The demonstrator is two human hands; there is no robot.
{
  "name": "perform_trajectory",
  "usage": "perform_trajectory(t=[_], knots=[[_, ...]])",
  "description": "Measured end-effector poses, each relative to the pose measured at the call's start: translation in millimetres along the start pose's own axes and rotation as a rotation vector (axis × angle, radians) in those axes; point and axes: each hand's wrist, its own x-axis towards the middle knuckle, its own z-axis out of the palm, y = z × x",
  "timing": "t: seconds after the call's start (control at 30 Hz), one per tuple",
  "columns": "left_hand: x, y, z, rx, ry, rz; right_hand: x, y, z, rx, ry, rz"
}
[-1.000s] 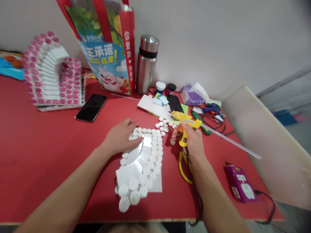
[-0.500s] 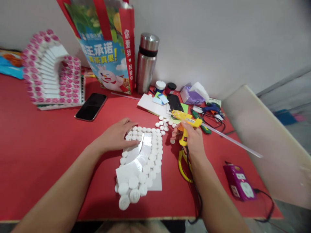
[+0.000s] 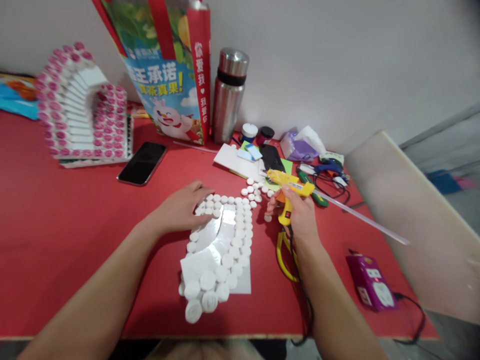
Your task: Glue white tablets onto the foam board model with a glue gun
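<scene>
A white craft piece (image 3: 207,243) edged with rows of small round white discs lies on the red table. My left hand (image 3: 186,206) grips its upper left side, thumb stretched over the discs and fingers around the outer edge. A yellow glue gun (image 3: 288,183) is held in my right hand (image 3: 299,212), its nozzle pointing left and away from the piece. A long clear glue stick (image 3: 360,217) sticks out of its back. One white disc (image 3: 267,218) shows at my right fingertips. Several loose white discs (image 3: 256,189) lie between the hands.
A pink-and-white craft model (image 3: 83,107), a phone (image 3: 141,163), a shopping bag (image 3: 165,80) and a steel flask (image 3: 229,100) stand or lie behind. Yellow-handled pliers or scissors (image 3: 282,260) lie under the gun's cord. A purple power socket (image 3: 371,281) sits at right.
The whole view has shifted very slightly. Both hands, the craft piece and the glue gun keep practically the same positions relative to one another.
</scene>
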Motion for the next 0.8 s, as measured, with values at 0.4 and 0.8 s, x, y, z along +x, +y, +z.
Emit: perform_trajectory(t=[0.4, 0.8], knots=[[1, 2, -1.1, 0.006, -0.010, -0.028, 0, 0, -1, -0.006, -0.012, -0.022], [3, 13, 4.3, 0.162, 0.020, -0.062, -1, 0, 0, -0.010, 0.004, -0.005]])
